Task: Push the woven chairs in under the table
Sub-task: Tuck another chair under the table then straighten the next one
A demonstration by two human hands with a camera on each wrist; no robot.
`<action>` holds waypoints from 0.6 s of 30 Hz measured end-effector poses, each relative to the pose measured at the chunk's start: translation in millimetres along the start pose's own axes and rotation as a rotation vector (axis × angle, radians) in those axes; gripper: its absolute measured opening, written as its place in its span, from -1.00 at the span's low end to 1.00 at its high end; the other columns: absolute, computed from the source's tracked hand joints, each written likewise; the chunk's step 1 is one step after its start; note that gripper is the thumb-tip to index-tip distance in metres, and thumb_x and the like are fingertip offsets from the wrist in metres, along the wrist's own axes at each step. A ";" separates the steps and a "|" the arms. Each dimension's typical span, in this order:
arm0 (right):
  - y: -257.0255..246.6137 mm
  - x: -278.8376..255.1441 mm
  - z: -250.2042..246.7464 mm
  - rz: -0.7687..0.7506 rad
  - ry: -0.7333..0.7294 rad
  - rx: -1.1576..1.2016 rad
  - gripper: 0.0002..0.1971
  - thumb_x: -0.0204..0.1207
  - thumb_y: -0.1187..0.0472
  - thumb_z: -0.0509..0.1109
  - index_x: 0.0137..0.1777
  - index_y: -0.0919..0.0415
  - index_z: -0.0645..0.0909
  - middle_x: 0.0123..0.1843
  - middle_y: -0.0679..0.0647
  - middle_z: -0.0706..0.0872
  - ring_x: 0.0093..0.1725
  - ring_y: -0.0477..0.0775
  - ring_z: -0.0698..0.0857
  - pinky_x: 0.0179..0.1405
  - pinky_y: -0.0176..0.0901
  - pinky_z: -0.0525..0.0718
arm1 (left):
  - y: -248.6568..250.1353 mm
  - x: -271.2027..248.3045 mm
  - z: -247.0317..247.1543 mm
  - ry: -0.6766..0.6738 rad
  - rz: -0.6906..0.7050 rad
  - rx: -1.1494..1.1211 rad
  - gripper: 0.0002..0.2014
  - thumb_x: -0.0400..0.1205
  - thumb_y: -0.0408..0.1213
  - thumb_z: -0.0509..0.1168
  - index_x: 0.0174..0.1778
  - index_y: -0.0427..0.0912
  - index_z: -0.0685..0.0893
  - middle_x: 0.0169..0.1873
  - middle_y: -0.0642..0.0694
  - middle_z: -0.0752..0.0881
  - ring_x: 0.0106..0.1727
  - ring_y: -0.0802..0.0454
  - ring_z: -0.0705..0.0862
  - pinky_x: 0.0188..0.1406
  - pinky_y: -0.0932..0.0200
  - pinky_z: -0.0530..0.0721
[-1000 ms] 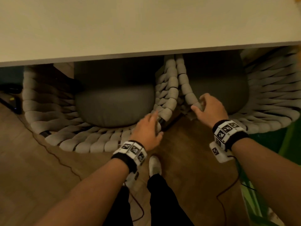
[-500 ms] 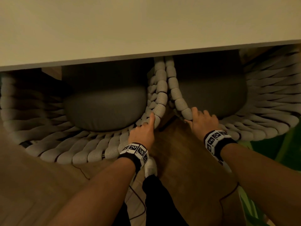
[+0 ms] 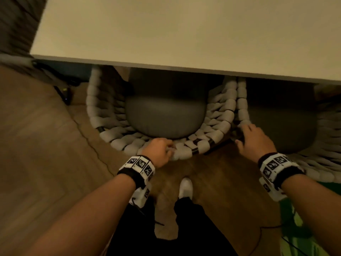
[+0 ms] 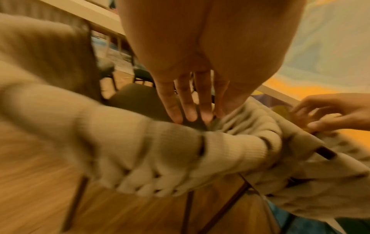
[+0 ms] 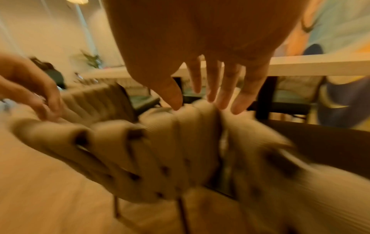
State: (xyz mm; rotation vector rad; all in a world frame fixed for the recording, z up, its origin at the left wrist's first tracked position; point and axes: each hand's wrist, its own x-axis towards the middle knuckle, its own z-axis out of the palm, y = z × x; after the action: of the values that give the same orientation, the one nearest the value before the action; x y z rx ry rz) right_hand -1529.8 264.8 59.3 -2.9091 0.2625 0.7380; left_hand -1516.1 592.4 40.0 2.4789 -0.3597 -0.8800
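Observation:
Two woven chairs with thick cream cord stand side by side, partly under the white table (image 3: 184,34). The left chair (image 3: 114,137) has a grey cushion (image 3: 166,115); the right chair (image 3: 241,104) has a grey cushion (image 3: 280,130) as well. My left hand (image 3: 162,150) rests on the middle of the left chair's back rim (image 4: 180,150), its fingers (image 4: 190,110) straight and reaching over the rim. My right hand (image 3: 251,139) lies on the right chair's left rim (image 5: 190,126), its fingers (image 5: 226,95) straight and spread.
A thin cable (image 3: 92,145) runs over the wood floor at the left, near a dark object (image 3: 64,93). A green rug (image 3: 299,237) lies at the lower right. My white shoe (image 3: 186,187) stands between the chairs. Other chairs (image 5: 290,101) stand beyond the table.
My left hand has slid left along the left chair's rim, from its right side to the middle of the back. The right hand's curled fingers have straightened on the right chair's rim.

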 end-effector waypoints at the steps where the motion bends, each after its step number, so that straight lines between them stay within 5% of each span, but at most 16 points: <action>1: -24.3 -4.8 -3.6 -0.051 -0.011 0.009 -0.53 0.56 0.00 0.34 0.43 0.05 0.37 0.34 0.13 0.54 0.25 0.19 0.58 0.12 0.14 0.68 | -20.9 -17.0 -11.0 0.023 -0.032 0.001 -0.79 0.64 -0.18 0.29 0.13 -0.07 0.75 0.05 -0.14 0.78 0.11 -0.14 0.71 0.04 0.07 0.62; 5: -137.8 -16.6 -2.2 -0.272 -0.226 -0.037 -0.75 0.57 0.02 0.32 0.20 0.04 0.50 0.13 0.09 0.66 0.09 0.15 0.65 0.04 0.08 0.68 | -112.7 -93.3 -42.5 0.037 -0.221 -0.015 -0.78 0.68 -0.17 0.24 0.07 -0.11 0.77 -0.04 -0.20 0.80 0.04 -0.22 0.72 -0.06 0.07 0.58; 10: -288.6 -27.8 20.6 -0.491 -0.541 -0.120 -0.81 0.58 -0.01 0.33 0.16 -0.08 0.51 0.05 -0.03 0.65 0.05 0.06 0.67 0.06 0.01 0.68 | -237.9 -196.7 -50.9 -0.058 -0.528 -0.209 -0.70 0.70 -0.16 0.22 0.29 -0.15 0.70 0.16 -0.19 0.77 0.19 -0.16 0.70 0.14 0.09 0.62; 14: -386.7 -29.3 33.0 -0.574 -0.689 -0.260 -0.81 0.61 0.00 0.32 0.18 -0.06 0.52 0.10 -0.01 0.58 0.08 0.04 0.61 0.18 -0.03 0.62 | -322.6 -290.5 -27.9 0.002 -0.749 -0.402 -0.82 0.68 -0.18 0.24 -0.19 -0.11 0.65 -0.17 -0.17 0.74 -0.09 -0.13 0.70 -0.17 0.19 0.50; 18: -465.3 -14.9 31.8 -0.589 -0.688 -0.289 -0.86 0.59 0.04 0.32 0.12 -0.05 0.52 0.18 0.04 0.64 0.18 0.08 0.63 0.21 -0.08 0.60 | -383.5 -371.9 8.8 0.077 -0.949 -0.557 -0.77 0.54 -0.13 0.25 -0.44 -0.04 0.54 -0.44 -0.10 0.63 -0.24 -0.20 0.68 -0.13 0.05 0.60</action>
State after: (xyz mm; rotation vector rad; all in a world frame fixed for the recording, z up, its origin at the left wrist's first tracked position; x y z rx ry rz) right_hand -1464.7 726.6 76.8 -2.5092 -0.7787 1.6434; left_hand -1771.9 1061.3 27.4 2.0635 1.0334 -1.0173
